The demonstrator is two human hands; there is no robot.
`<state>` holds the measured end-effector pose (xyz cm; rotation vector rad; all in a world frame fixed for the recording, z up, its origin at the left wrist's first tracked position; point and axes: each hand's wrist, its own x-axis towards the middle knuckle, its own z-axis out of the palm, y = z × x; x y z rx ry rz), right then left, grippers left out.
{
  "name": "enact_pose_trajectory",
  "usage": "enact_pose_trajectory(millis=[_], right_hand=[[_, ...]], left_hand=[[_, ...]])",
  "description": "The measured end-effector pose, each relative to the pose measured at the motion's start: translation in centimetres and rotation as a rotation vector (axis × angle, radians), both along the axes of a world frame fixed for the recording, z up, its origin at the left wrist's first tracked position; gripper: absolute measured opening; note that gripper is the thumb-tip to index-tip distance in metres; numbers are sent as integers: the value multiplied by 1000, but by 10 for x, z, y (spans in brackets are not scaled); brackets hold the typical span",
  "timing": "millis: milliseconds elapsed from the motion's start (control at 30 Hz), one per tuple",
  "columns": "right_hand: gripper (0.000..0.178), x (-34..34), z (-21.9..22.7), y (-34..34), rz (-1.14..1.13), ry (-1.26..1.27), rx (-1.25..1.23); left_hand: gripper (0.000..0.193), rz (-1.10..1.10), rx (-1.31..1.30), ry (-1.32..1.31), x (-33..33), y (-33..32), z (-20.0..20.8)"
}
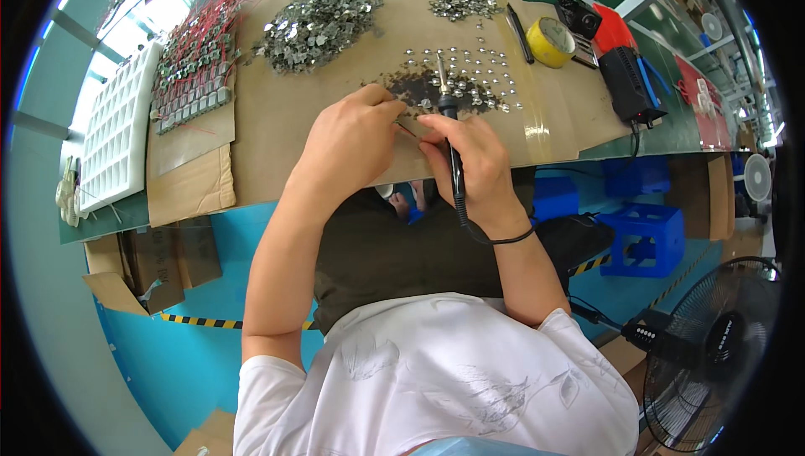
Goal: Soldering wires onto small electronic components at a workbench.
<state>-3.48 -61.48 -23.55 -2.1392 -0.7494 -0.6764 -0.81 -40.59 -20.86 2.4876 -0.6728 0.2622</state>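
Note:
In my right hand (476, 161) is a soldering iron (454, 142), held by its black handle like a pen. Its metal tip points away from me, over small silvery solder-dotted pieces (472, 87) on the scorched patch of the cardboard sheet (327, 104). My left hand (356, 133) is closed beside it, thumb and fingers pinched near a thin, small item (405, 128) too tiny to name. The two hands' fingertips almost meet. Rows of shiny little dots lie just beyond the iron.
Beyond my hands rise a large heap of metal pieces (323, 24) and a smaller heap (463, 3). Red-wired parts (197, 66) and a white compartment tray (122, 133) lie left. Yellow tape (551, 42), a black pen (519, 33) and a black box (627, 85) stand right.

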Motion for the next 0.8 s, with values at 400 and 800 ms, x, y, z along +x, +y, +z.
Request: enact_pose_trajectory(millis=[400,800], right_hand=[[51,6,-2,10,-12,-25,35],[49,12,-3,5,50,-39,93]], left_hand=[[16,-125,-122,161,10,11,-3],[13,-141,-219,337,9,5,16]])
